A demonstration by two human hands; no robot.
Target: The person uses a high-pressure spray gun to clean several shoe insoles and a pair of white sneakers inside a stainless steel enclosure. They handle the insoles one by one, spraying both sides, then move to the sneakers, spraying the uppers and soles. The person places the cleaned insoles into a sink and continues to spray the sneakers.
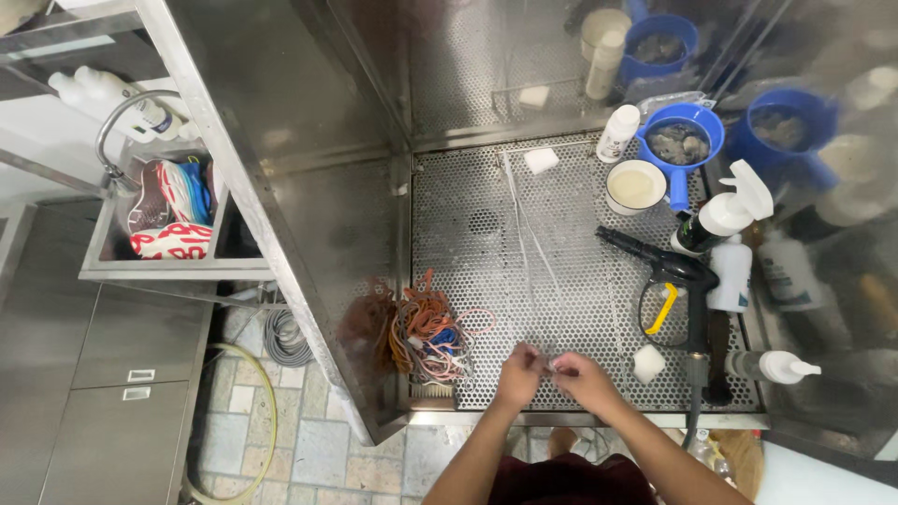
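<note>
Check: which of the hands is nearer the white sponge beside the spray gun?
Right. The right hand is just left of the white sponge; the left hand is farther left, beyond the right.

Looks like a shoe-cleaning workshop w/ a wash station. Main giveaway: a stainless steel booth w/ a perforated metal worktop [561, 281] and shiny steel walls. At 2 o'clock sit blue scoops [681, 140] holding wet stuff, a white tub [634, 186], spray bottles [725, 213] and pump bottles. At 3 o'clock lies a black spray gun [675, 271] on a hose. At 7 o'clock a heap of coloured laces [426, 337]. At 10 o'clock a steel sink [159, 266] w/ tap holds sneakers [173, 210]. Tiled floor [318, 449], coiled hose, steel cabinets at 8 o'clock.
</note>
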